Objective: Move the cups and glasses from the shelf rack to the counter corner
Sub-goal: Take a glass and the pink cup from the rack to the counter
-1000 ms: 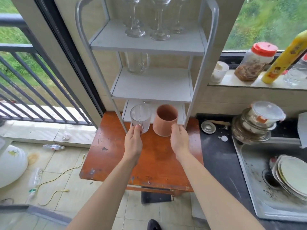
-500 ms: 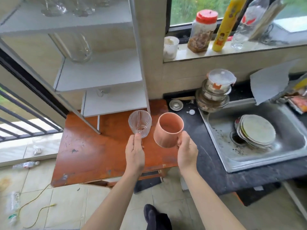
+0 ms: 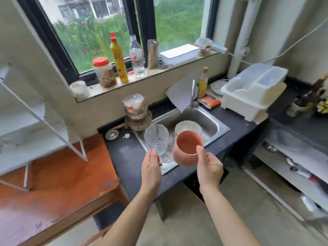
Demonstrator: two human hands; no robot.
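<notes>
Head view. The left hand (image 3: 150,172) grips the ribbed clear glass (image 3: 156,139) low on its wall, with the fingers pressed together behind it. The right hand (image 3: 210,167) holds the terracotta cup (image 3: 186,150), thumb at the rim and fingers curled under its wall. Both vessels hang tilted, just beside each other, over the near edge of the sink (image 3: 213,125), well apart from the shelf rack (image 3: 44,121). The step is probably transport: level both, avoid knocking them together, and set them down on bare dark surface (image 3: 124,153).
</notes>
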